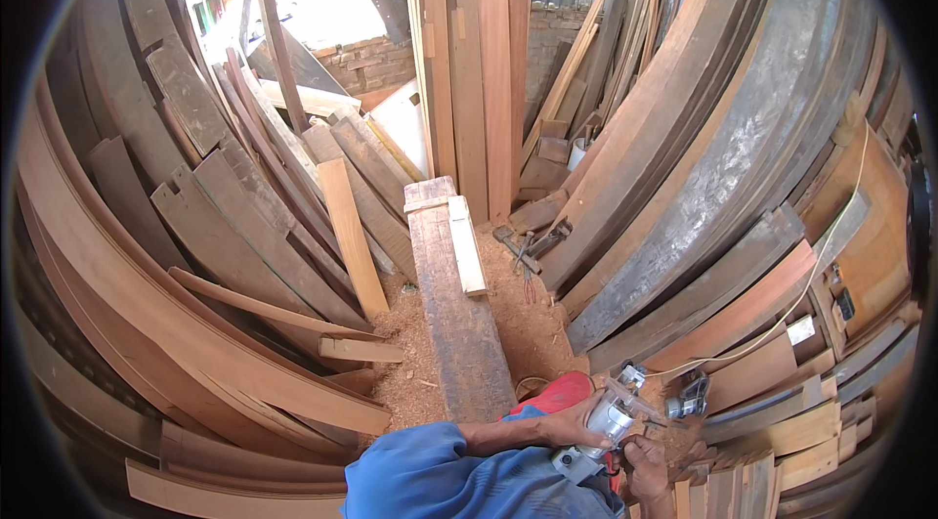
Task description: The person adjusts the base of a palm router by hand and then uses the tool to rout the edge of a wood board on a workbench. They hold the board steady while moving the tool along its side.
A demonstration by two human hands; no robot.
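My left hand [572, 426] grips a silver-bodied power tool [609, 413], like a trim router, held low at the lower right, beside my blue-clothed body. My right hand [645, 468] is closed at the tool's lower end; what exactly its fingers hold is too small to make out. Something red shows beneath the tool. A second dark-and-silver power tool [687, 397] lies to the right. A small silver tool part [633, 375] sits beyond my hands, near a pale cord [674, 363].
A worn plank bench [449, 324] runs forward, bearing a white wood piece [467, 245]. Clamp-like metal tools [528, 245] lie in shavings to its right. Leaning boards line both sides [195, 353] and the back [469, 89], with a brick wall [362, 64] behind.
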